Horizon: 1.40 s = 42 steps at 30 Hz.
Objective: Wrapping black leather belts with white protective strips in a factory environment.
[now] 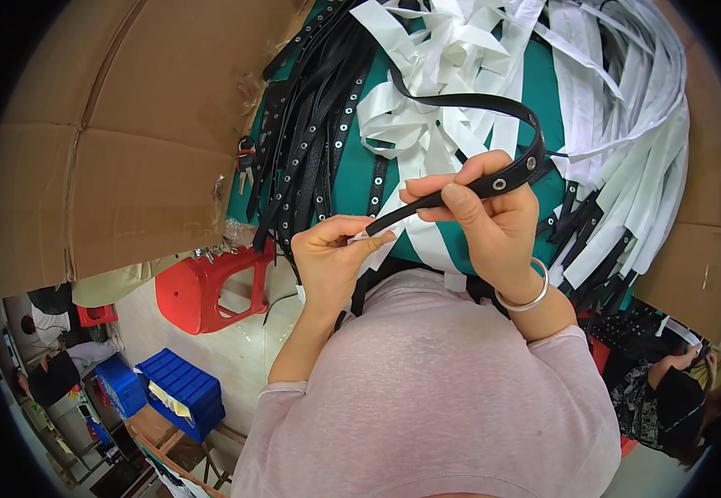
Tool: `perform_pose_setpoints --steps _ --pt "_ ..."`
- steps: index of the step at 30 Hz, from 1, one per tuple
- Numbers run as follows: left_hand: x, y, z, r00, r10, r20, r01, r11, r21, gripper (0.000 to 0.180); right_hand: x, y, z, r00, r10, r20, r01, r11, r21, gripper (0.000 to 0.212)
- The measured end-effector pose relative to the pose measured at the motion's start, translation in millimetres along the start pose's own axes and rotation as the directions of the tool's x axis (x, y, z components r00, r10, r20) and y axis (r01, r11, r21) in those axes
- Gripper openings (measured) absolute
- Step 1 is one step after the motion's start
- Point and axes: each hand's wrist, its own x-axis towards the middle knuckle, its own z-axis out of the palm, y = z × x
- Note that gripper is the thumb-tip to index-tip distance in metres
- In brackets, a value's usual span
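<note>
Left hand: our left hand (334, 253) is curled shut, thumb and forefinger pinching the lower tip of a narrow black leather-like strap with metal eyelets (493, 184), together with a scrap of white strip at that same tip.
Right hand: our right hand (485, 217) is closed on the same strap further along, thumb on top and fingers beneath, beside a visible eyelet; a plain silver bangle (533, 292) circles this wrist.
Strap: it runs from the left-hand pinch up and right through the right-hand grip, then loops in an arc above the right hand and back toward the left; it is lifted clear of the surface between and above both hands.
Work surface: a green-covered table (359, 170) lies beyond both hands.
Black pile: a heap of black eyeleted straps (311, 124) lies beyond and to the left of the left hand.
White pile: a tangle of flat white fabric strips (618, 108) spreads beyond and to the right of the right hand, some hanging over the table edge.
Further left: a brown cardboard sheet (128, 133) stands left of the left hand, with a red plastic stool (204, 286) below it and a blue plastic bin (182, 390) lower still.
Far lower right: another person (676, 398) sits well apart from our right hand.
</note>
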Motion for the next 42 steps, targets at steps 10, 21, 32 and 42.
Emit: perform_pose_setpoints --steps 10,21,32,42 --pt "7 -8 -9 0.923 -0.093 0.374 0.144 0.983 -0.111 0.032 15 -14 -13 0.983 0.186 0.006 -0.185 0.978 -0.092 0.008" --pt "46 8 -12 0.827 0.201 0.526 -0.25 0.968 0.023 0.043 28 6 -6 0.984 0.035 -0.173 -0.034 0.999 0.006 0.009" --pt "41 30 -4 0.904 0.075 0.421 -0.164 0.97 0.18 0.033 20 0 -5 0.964 -0.085 -0.252 0.045 0.986 -0.162 0.008" --pt "33 31 -2 0.874 0.038 0.485 0.076 0.974 -0.213 0.034 20 3 -9 0.941 -0.1 -0.323 0.051 0.986 -0.158 0.008"
